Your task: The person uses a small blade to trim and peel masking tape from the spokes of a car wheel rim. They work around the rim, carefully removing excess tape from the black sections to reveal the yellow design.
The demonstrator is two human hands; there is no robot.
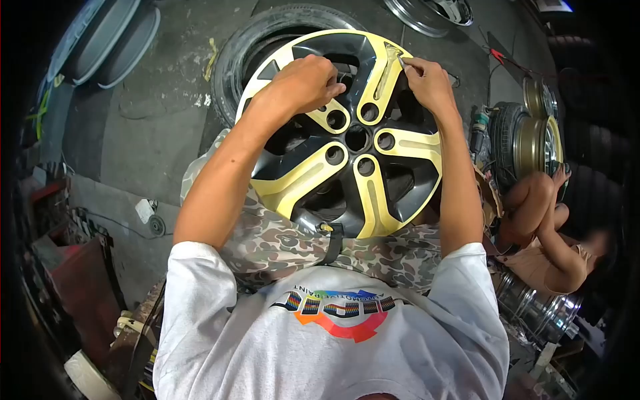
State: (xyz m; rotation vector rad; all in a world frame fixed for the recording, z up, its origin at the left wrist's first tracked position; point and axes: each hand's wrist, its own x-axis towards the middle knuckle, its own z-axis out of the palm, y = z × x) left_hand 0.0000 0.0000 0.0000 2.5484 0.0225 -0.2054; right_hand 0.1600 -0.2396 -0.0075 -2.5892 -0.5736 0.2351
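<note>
A car wheel rim [319,175] lies face up over my lap, its spokes and outer edge pale yellow and the parts between them dark. My left hand [305,81] is closed above the upper left spoke, fingers curled in; whatever it may hold is hidden. At the top right, my right hand [430,81] pinches at the outer end of a yellow spoke [375,83], close to the rim's edge. A small thin thing seems to be between its fingertips, too small to name. The surface at that spoke's outer end looks wrinkled or uneven.
Beneath the rim's far side is a black tyre [230,73]. More rims [110,43] stand at the upper left. To the right, a person [547,247] sits beside a tyre-mounted wheel [517,143]. A red-handled tool [497,56] lies on the floor [170,40].
</note>
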